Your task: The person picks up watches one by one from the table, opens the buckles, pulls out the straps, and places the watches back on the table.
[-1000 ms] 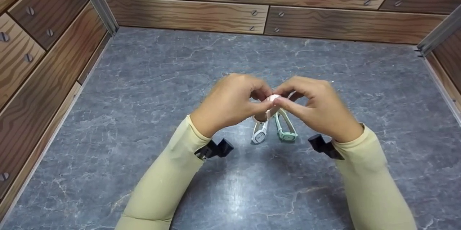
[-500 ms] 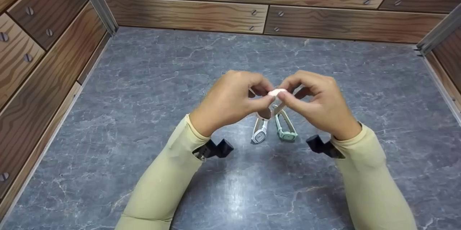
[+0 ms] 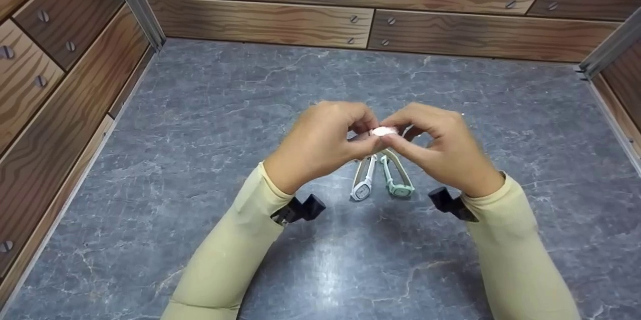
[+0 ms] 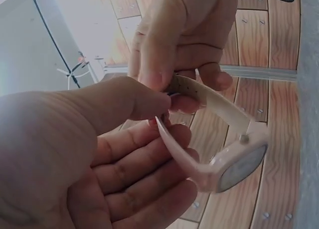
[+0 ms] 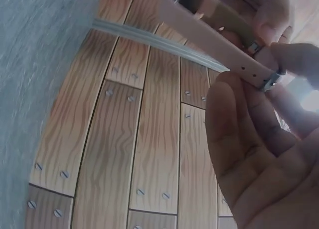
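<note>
A pale pink wristwatch (image 4: 234,159) hangs between the two hands, its strap formed into a loop. My left hand (image 3: 325,139) pinches the strap near the buckle between thumb and forefinger. From the other side my right hand (image 3: 435,142) pinches the strap close to the same spot. In the right wrist view the metal buckle (image 5: 271,82) and the punched holes in the strap show. On the table below the hands lie a white wristwatch (image 3: 361,190) and a mint green wristwatch (image 3: 400,190), both with looped straps. The hands cover their far ends.
The grey marbled tabletop (image 3: 225,84) is bounded by wood-patterned panels (image 3: 260,22) at the back and sides. A small black wrist camera (image 3: 303,207) sits on the left sleeve, another black camera (image 3: 448,202) on the right.
The hands first rose slightly and then came down again, still pinching the pink wristwatch. Its dangling loop no longer shows below the fingers in the head view. The other two watches have not moved.
</note>
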The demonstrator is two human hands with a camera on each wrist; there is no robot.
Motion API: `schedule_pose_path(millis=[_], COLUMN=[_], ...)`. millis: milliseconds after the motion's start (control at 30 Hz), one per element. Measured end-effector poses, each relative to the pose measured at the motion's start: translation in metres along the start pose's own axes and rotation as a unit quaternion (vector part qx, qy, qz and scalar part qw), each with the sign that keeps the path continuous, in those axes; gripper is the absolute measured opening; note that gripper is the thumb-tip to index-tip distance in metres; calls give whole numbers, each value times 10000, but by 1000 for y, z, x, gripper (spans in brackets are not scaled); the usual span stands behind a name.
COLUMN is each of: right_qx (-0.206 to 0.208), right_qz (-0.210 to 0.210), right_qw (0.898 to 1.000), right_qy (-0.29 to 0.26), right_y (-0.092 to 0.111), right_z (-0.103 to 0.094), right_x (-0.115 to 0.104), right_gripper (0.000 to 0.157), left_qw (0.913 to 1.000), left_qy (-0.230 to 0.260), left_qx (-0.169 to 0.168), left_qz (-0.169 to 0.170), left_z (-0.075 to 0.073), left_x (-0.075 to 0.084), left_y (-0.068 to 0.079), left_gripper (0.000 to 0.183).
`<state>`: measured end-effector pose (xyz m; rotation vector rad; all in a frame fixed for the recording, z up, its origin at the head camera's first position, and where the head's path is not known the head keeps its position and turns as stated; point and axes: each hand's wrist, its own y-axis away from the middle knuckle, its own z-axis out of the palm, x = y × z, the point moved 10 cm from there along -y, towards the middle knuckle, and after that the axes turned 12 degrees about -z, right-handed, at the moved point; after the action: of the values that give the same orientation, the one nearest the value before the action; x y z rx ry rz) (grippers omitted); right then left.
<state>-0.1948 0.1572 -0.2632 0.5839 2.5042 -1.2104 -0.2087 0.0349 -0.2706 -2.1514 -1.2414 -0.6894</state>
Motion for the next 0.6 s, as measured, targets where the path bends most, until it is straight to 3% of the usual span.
schedule_pose_path(millis=[233, 367, 500, 600], right_qx=[-299, -312, -107, 98], right_qz=[2, -13, -122, -105], right_qw=[9990, 9988, 9994, 9997], right_qy=[330, 379, 320, 216], right_y=[2, 3, 2, 2], right_z=[4, 5, 1, -3], right_x=[-1, -2, -3, -3], right_gripper=[17, 15, 15, 13], left_qw=[9979, 9976, 9993, 9996], left_qy=[-619, -665, -377, 200], left_qx=[67, 110, 0, -189], left_qz=[177, 178, 37, -117], left_z=[4, 4, 4, 6], left_x=[4, 5, 4, 2], left_y=[0, 0, 0, -2], left_gripper=[13, 12, 13, 12])
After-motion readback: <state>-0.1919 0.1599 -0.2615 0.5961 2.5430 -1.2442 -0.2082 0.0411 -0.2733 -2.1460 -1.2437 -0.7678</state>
